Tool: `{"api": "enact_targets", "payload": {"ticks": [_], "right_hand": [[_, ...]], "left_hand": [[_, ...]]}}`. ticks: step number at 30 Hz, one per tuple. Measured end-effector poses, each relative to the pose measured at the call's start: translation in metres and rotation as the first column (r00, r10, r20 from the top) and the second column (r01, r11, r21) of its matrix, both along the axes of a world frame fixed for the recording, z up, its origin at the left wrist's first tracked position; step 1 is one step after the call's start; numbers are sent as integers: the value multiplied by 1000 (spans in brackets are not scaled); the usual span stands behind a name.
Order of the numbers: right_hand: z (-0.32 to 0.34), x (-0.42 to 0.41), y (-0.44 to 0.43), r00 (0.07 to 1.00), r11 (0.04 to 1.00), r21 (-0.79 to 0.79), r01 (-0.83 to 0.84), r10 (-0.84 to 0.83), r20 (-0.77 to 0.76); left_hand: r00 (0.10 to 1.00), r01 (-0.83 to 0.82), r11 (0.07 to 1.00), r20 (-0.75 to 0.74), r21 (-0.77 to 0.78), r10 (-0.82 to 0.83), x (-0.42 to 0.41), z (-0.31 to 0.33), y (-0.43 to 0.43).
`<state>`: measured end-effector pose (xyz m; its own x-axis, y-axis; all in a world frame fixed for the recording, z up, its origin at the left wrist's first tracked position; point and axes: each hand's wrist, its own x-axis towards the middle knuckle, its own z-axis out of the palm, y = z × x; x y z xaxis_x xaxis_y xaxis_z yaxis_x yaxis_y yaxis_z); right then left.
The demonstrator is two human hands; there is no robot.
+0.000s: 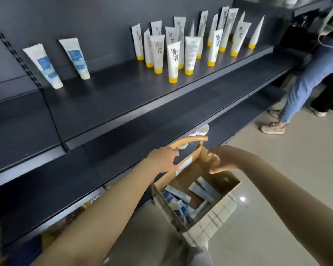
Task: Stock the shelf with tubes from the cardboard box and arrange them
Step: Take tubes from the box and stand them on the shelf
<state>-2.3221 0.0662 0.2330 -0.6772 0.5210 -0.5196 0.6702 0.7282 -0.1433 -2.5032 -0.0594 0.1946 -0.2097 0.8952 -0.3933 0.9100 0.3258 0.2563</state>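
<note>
Overall: dark shelf unit [123, 93] fills left and centre, several tiers; pale tiled floor [286, 169] lower right; a 2nd person in jeans [306, 83] stands at far right, by the shelf end.

Cardboard box [215, 217] sits low in front of the unit, top open, far flap [192, 164] standing up; what carries it is hidden; curved wooden bar [188, 141] just behind the flap.

Both arms reach fwd over the box; left grip [163, 160] wide, thumb and fingers spread in a C at the flap's left edge, contact unclear (blur); right grip [225, 160] at the flap's right side, fingers smeared by motion, can't tell if closed on it.

Yellow-capped tubes [173, 60]: approx. 20, cap-down, loose cluster on upper shelf, centre-right; not in rows.

Tubes in box [181, 196]: blue/white, lying jumbled.

Two blue/white tubes [43, 66] [75, 58]: upper shelf, left, cap-down, tilted, well apart from the yellow group.

White tubs [202, 129] on a lower tier, partly hidden.
</note>
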Motion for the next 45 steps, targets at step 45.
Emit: {"api": "enact_targets", "payload": {"ticks": [45], "right_hand": [[-433, 8, 141, 744, 572, -497, 652, -608, 277]], "left_hand": [[680, -113, 822, 559, -559, 474, -14, -355, 68]]}}
